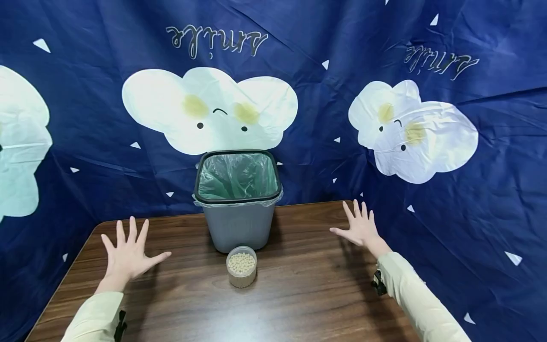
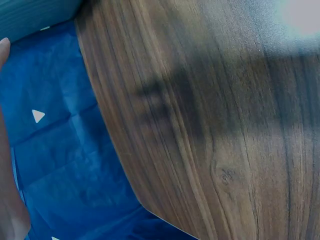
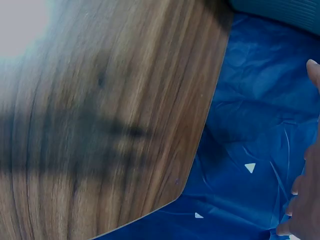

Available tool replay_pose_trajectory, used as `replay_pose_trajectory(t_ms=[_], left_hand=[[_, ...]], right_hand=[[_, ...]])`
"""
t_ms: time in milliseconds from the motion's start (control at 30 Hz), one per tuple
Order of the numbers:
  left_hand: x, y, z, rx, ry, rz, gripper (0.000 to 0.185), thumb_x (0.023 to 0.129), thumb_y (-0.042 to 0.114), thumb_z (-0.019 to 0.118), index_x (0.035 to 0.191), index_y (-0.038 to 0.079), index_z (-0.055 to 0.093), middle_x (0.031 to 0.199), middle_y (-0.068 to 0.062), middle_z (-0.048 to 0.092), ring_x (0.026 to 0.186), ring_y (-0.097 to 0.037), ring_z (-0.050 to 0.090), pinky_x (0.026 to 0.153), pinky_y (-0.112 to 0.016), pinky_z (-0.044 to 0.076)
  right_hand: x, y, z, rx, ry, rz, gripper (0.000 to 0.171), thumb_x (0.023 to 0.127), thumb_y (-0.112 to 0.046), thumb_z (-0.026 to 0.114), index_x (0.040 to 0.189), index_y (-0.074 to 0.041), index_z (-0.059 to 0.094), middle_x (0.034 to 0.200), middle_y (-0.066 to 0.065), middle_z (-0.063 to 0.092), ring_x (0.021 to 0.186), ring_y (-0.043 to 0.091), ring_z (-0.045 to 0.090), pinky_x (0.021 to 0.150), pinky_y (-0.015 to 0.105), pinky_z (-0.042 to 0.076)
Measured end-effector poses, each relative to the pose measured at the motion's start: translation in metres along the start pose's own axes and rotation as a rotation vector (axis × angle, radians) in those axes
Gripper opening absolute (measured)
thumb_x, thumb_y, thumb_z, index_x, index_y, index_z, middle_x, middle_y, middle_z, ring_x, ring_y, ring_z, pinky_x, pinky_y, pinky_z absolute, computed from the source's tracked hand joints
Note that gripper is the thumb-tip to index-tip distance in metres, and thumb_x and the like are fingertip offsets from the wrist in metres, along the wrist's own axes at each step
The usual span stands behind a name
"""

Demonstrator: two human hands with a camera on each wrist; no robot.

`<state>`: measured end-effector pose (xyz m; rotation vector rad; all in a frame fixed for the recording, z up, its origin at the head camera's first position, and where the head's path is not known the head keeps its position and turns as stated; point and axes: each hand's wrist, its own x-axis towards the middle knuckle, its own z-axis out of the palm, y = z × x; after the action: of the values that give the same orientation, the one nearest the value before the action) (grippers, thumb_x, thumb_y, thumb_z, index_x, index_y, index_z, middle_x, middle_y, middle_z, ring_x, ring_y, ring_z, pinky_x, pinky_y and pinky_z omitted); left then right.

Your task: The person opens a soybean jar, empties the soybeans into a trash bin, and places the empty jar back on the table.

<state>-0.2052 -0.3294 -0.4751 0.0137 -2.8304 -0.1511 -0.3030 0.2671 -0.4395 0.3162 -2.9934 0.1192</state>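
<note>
With fingers and thumb spread wide, my left hand (image 1: 127, 256) hovers over the left side of the wooden table and touches nothing. On the right side my right hand (image 1: 361, 229) is held up the same way, fingers splayed. Between them, at the middle of the table, stands a clear round tub (image 1: 241, 279) packed with small pale tips that look like cotton swabs. Right behind it is a grey trash bin (image 1: 239, 225) with a black rim and a translucent bag (image 1: 239, 178) lining it. Only edges of the left hand (image 2: 10, 195) and right hand (image 3: 307, 205) show in the wrist views.
The brown wood-grain table (image 1: 299, 289) has angled corners and a glare spot near its front. Dark blue cloth (image 1: 316, 156) with white clouds and triangles hangs behind and along both sides. A dark band sits on each sleeve (image 1: 406, 285) near the wrist.
</note>
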Motion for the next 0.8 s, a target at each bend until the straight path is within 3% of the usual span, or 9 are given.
replay_pose_trajectory(t_ms=[367,567,800], left_hand=[[-0.006,0.011,0.005,-0.003,0.022,0.04,0.116,0.065,0.075,0.054,0.146,0.009,0.004,0.147,-0.029,0.001,0.131,-0.049,-0.01,0.093,-0.07,-0.012],[-0.013,0.029,0.013,-0.03,0.043,0.094,0.115,0.065,0.071,0.058,0.147,0.008,0.008,0.147,-0.027,0.006,0.133,-0.046,-0.008,0.095,-0.068,-0.013],[-0.021,0.057,0.029,-0.073,0.126,0.218,0.115,0.062,0.068,0.063,0.147,0.015,0.008,0.148,-0.022,0.013,0.136,-0.039,-0.004,0.1,-0.066,-0.005]], right_hand=[[0.002,-0.017,0.0,0.093,0.008,-0.088,0.1,0.073,-0.066,0.055,0.146,-0.009,0.017,0.147,0.027,0.012,0.132,0.048,0.007,0.102,0.063,0.011],[0.002,-0.03,0.005,0.147,0.01,-0.159,0.1,0.073,-0.067,0.055,0.147,-0.012,0.015,0.148,0.024,0.013,0.133,0.045,0.01,0.102,0.062,0.012],[-0.002,-0.055,0.007,0.234,0.042,-0.259,0.102,0.072,-0.063,0.06,0.146,-0.011,0.015,0.147,0.023,0.015,0.133,0.043,0.012,0.104,0.06,0.012]])
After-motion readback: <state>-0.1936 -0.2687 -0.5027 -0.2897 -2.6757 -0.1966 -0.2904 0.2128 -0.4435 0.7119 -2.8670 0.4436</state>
